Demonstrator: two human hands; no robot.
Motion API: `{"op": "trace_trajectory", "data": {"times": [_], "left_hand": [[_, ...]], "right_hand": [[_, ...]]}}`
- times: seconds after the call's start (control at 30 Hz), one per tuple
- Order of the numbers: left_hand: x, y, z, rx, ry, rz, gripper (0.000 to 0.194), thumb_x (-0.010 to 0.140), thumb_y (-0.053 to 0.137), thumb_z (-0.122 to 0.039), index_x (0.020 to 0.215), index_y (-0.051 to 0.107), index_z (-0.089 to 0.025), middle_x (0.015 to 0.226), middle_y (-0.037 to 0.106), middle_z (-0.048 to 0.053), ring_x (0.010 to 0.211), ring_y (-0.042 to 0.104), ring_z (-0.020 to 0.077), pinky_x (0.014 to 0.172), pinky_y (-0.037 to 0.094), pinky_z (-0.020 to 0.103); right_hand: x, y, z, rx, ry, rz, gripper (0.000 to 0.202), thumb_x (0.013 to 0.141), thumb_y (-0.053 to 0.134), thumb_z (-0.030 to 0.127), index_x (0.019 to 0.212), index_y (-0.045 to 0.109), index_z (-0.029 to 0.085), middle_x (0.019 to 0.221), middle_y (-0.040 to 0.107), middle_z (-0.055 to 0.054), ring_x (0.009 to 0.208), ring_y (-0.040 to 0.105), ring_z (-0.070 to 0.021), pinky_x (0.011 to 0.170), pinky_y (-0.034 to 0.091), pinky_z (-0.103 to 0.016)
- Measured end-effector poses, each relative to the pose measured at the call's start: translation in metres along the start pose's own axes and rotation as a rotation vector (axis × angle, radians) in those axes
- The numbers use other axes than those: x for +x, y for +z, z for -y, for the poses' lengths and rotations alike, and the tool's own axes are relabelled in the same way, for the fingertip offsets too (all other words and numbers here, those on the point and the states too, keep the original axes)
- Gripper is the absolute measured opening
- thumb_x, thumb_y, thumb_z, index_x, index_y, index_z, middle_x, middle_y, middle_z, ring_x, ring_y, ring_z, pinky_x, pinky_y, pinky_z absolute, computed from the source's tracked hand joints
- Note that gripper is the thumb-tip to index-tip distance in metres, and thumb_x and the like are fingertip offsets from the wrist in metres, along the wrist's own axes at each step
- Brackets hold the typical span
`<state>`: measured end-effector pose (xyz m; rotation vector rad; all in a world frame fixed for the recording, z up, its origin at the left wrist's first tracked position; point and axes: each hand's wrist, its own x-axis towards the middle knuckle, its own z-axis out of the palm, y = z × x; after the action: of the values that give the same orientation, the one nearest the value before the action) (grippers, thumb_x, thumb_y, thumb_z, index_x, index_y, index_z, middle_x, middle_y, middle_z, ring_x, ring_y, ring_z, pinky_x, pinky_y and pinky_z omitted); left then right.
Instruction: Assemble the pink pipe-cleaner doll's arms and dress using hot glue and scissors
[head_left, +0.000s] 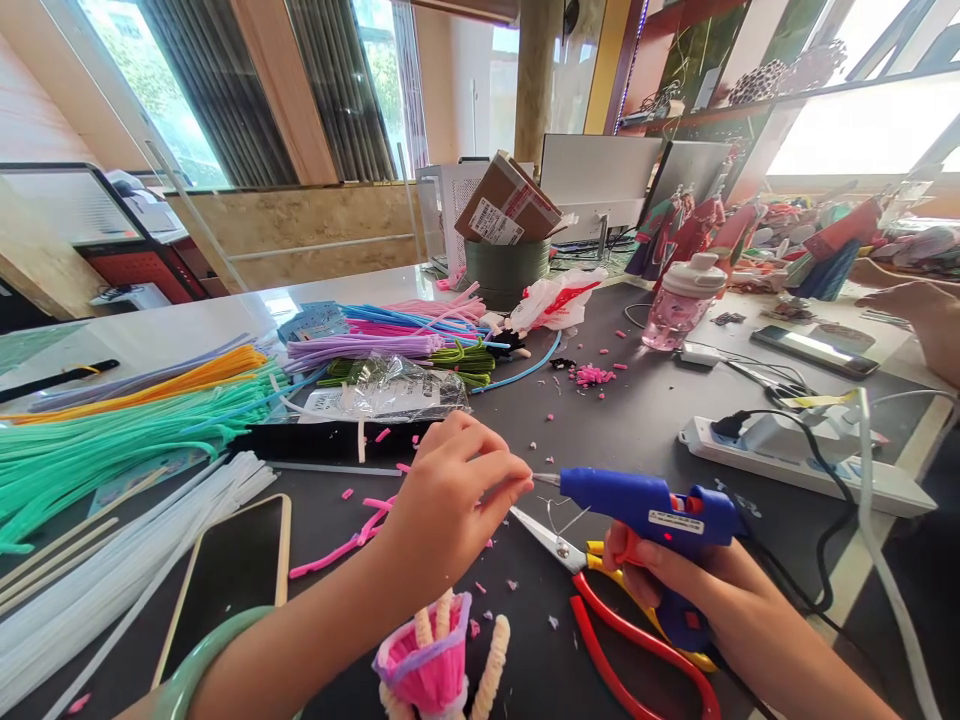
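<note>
Wrapped round the handle of a blue glue gun (649,505), my right hand (675,580) has a finger at its orange trigger. The metal nozzle points left. My left hand (469,480) is pinched at the nozzle tip; whatever its fingertips hold is too small to make out. Below my left wrist stands a pink and purple pipe-cleaner figure (431,665) with cream limbs, partly cut off by the lower edge. Red-handled scissors (619,640) lie under the glue gun, beside a yellow-handled tool (697,655).
Bundles of coloured pipe cleaners (150,430) and a phone (229,570) lie left. A power strip (810,465), cables and a pink bottle (682,300) are at the right. Another person's hand (919,305) shows at the right edge.
</note>
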<state>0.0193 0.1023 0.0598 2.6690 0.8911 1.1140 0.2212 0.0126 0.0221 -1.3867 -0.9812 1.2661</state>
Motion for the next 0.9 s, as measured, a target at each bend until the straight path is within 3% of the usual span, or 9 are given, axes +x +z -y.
{"op": "trace_trajectory", "data": {"times": [0.5, 0.67, 0.9], "left_hand": [[-0.004, 0.005, 0.003, 0.017, 0.022, -0.050, 0.008, 0.081, 0.063, -0.014, 0.078, 0.069, -0.018, 0.073, 0.063, 0.002, 0.075, 0.052, 0.0171, 0.068, 0.044, 0.031], [-0.005, 0.006, 0.004, 0.021, 0.012, -0.037, 0.008, 0.081, 0.062, -0.014, 0.078, 0.068, -0.019, 0.073, 0.063, 0.002, 0.075, 0.051, 0.0169, 0.069, 0.044, 0.031], [-0.005, 0.007, 0.006, 0.023, 0.012, -0.021, 0.007, 0.081, 0.063, -0.013, 0.078, 0.068, -0.018, 0.074, 0.062, 0.002, 0.075, 0.051, 0.0168, 0.070, 0.042, 0.032]], "right_hand": [[0.000, 0.001, -0.007, -0.011, 0.009, -0.040, 0.037, 0.067, 0.070, 0.052, 0.079, 0.067, 0.017, 0.056, 0.056, 0.000, 0.055, 0.049, -0.0145, 0.056, 0.038, -0.028], [0.001, -0.001, -0.009, 0.002, 0.006, -0.026, 0.035, 0.068, 0.070, 0.050, 0.078, 0.067, 0.017, 0.069, 0.062, -0.002, 0.056, 0.049, -0.0127, 0.057, 0.039, -0.027], [0.001, -0.002, -0.010, -0.004, 0.031, -0.025, 0.035, 0.068, 0.070, 0.050, 0.079, 0.068, 0.017, 0.061, 0.058, 0.000, 0.057, 0.049, -0.0132, 0.056, 0.038, -0.026]]}}
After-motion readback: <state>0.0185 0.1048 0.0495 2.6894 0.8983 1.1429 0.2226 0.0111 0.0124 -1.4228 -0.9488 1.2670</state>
